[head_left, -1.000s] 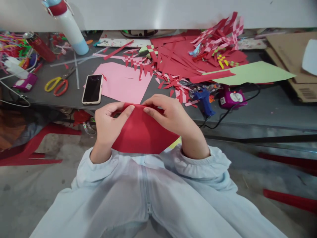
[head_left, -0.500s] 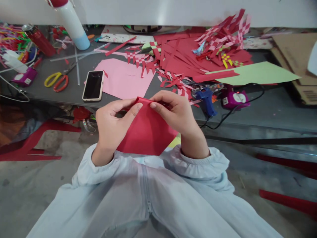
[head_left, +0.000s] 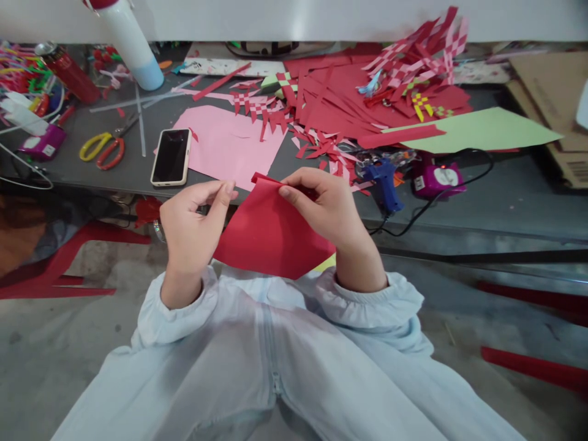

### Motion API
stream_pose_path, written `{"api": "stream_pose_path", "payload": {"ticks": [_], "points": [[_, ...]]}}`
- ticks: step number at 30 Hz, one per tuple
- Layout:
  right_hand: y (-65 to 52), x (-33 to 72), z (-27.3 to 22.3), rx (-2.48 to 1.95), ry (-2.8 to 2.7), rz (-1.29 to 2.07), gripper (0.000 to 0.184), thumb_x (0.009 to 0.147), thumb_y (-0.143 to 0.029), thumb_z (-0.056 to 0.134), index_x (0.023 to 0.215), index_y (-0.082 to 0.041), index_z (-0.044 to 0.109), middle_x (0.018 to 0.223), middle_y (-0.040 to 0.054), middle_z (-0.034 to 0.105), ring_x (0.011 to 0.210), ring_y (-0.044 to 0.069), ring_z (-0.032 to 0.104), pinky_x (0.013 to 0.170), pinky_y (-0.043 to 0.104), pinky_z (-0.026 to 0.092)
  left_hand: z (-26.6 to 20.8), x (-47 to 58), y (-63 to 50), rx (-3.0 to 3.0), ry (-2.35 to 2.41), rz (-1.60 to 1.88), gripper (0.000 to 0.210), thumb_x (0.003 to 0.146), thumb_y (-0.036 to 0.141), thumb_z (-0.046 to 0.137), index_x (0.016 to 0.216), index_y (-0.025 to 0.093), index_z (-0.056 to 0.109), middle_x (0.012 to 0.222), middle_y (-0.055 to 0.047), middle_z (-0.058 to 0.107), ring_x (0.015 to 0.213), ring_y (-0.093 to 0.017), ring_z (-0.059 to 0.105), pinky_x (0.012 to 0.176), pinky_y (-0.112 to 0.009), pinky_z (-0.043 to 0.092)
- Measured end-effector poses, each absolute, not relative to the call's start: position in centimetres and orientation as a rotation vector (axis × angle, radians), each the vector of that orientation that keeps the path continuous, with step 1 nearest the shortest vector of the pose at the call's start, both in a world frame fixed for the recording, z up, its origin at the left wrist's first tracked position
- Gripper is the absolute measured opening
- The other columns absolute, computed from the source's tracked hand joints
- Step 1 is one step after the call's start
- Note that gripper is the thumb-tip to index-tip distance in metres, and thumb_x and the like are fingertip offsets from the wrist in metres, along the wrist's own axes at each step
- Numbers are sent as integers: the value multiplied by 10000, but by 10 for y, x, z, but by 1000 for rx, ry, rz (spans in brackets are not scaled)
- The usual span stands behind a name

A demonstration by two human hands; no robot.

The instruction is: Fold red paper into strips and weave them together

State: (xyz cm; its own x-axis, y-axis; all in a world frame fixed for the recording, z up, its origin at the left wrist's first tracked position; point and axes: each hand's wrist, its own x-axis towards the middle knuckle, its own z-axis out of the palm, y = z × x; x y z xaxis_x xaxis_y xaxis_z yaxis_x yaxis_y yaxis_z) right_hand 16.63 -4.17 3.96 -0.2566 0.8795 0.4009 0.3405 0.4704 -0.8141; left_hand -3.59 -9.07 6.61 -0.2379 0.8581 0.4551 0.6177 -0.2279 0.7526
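Note:
A sheet of red paper point(head_left: 271, 236) hangs over my lap, with a narrow fold along its upper edge. My right hand point(head_left: 321, 205) pinches that folded edge between thumb and fingers. Just left of the sheet, my left hand point(head_left: 195, 217) is closed, its thumb pressed to the fingers, and I see nothing in it. Its fingertips are apart from the fold. Beyond the hands, a pink sheet point(head_left: 234, 144) lies on the table beside a phone point(head_left: 171, 157).
Scissors point(head_left: 103, 150) and a bottle point(head_left: 133, 52) stand to the left. A blue glue gun point(head_left: 383, 184) with a cable lies right of my hands. Red paper pieces point(head_left: 340, 101), a green sheet point(head_left: 482, 130) and cardboard point(head_left: 551, 92) fill the back and right.
My left hand has let go of the folded edge and moved left, off the paper. The right hand keeps its pinch, and the sheet's lower edge has risen slightly.

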Motion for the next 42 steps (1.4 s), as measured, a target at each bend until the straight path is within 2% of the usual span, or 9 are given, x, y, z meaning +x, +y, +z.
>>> {"api": "stream_pose_path", "payload": {"ticks": [3, 6, 7, 9, 12, 14, 17, 24, 42], "points": [[-42, 166, 39, -1042, -1839, 732, 162, 902, -309, 605, 833, -199, 701, 799, 28, 701, 758, 169, 615, 721, 315, 470, 62, -44, -87, 1879, 1999, 1290, 242, 880, 430, 688, 761, 237, 774, 719, 0, 757, 657, -171, 682, 636, -306, 490], [-43, 167, 40, -1040, -1856, 718, 150, 906, -289, 609, 846, -194, 708, 814, 32, 708, 775, 170, 628, 731, 312, 469, 58, -56, -81, 1951, 2255, 841, 424, 876, 504, 659, 561, 221, 686, 533, -23, 647, 569, -206, 628, 591, -344, 433], [-44, 167, 40, -1038, -1858, 712, 148, 907, -288, 613, 849, -193, 709, 816, 33, 709, 777, 171, 630, 731, 310, 467, 57, -59, -80, 1956, 2264, 709, 372, 885, 472, 647, 619, 224, 724, 573, -31, 677, 609, -223, 652, 615, -348, 448], [-44, 167, 41, -1036, -1869, 710, 147, 906, -291, 618, 847, -192, 709, 816, 34, 709, 775, 171, 628, 725, 307, 462, 57, -64, -79, 1938, 2214, 601, 225, 904, 368, 617, 927, 238, 799, 786, -43, 775, 767, -245, 716, 719, -351, 500], [-45, 166, 41, -1043, -1910, 721, 147, 908, -286, 617, 831, -195, 703, 805, 34, 701, 765, 172, 620, 714, 305, 452, 58, -63, -81, 1839, 2034, 818, 349, 952, 385, 554, 1204, 229, 736, 1003, -59, 800, 909, -233, 740, 838, -344, 539], [-46, 165, 42, -1038, -1934, 719, 142, 909, -272, 617, 828, -193, 703, 801, 34, 698, 764, 172, 617, 709, 303, 447, 60, -56, -83, 1757, 1794, 1007, 440, 958, 511, 537, 1194, 199, 738, 1044, -83, 795, 932, -225, 742, 835, -325, 562], [-48, 162, 43, -1015, -1956, 725, 140, 914, -262, 616, 836, -190, 707, 810, 37, 698, 766, 169, 616, 705, 299, 444, 61, -43, -84, 1695, 1511, 1139, 525, 845, 588, 682, 1161, 173, 743, 1085, -101, 787, 944, -218, 741, 816, -296, 583], [-52, 160, 46, -986, -1947, 782, 144, 916, -279, 621, 840, -192, 708, 816, 34, 693, 766, 164, 615, 702, 294, 450, 56, -30, -84, 1562, 1436, 1293, 258, 778, 425, 795, 863, 183, 770, 799, -28, 776, 702, -146, 703, 658, -234, 561], [-54, 162, 47, -993, -1798, 906, 145, 866, -299, 662, 775, -192, 695, 758, 6, 705, 719, 142, 608, 688, 283, 457, 63, -11, -94, 1578, 1515, 1492, 61, 773, 252, 789, 791, 197, 771, 764, 4, 776, 663, -119, 698, 645, -218, 567]]}}
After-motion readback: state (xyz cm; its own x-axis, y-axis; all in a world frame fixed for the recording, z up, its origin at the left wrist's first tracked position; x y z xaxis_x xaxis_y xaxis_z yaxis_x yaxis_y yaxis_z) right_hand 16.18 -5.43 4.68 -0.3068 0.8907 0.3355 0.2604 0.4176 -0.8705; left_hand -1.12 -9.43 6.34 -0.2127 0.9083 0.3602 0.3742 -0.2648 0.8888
